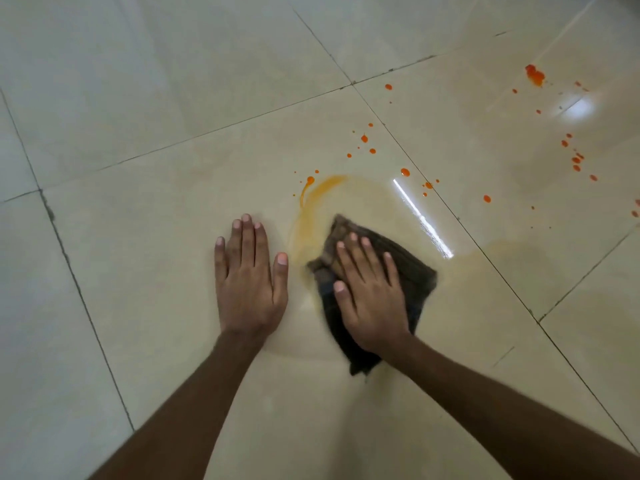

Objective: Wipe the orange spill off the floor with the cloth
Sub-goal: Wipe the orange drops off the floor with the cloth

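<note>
Left hand (pixel 247 278): laid flat on the floor, palm down, fingers straight and close together, thumb spread toward the cloth; nothing held; set on bare tile just left of the pale arc of the spill
Right hand (pixel 370 292): placed palm down on top of the cloth, fingers straight and slightly fanned, pressing the fabric against the tile; not curled round it
Cloth (pixel 414 271): dark brownish-grey, crumpled, soft-edged with blur; lying on the floor beneath the right hand, showing beyond the fingertips, to the right of the knuckles and below the wrist; located inside the smeared part of the spill, near the middle of the large central tile
Orange spill (pixel 323 185): curved streak, most saturated ahead of the cloth, thinning to a pale yellow arc that runs down between the two hands; faint tinted film spread around the cloth and off to its right
Droplets (pixel 535 76): bright orange spots scattered ahead of and to the right of the cloth, well apart from it, the largest blot at far upper right
Floor (pixel 138 98): glossy cream tiles
Grout lines (pixel 221 124): dark, thin, chipped in places, crossing the view diagonally
Glare (pixel 422 220): narrow white reflection just right of the cloth, lying over the wet film
</note>
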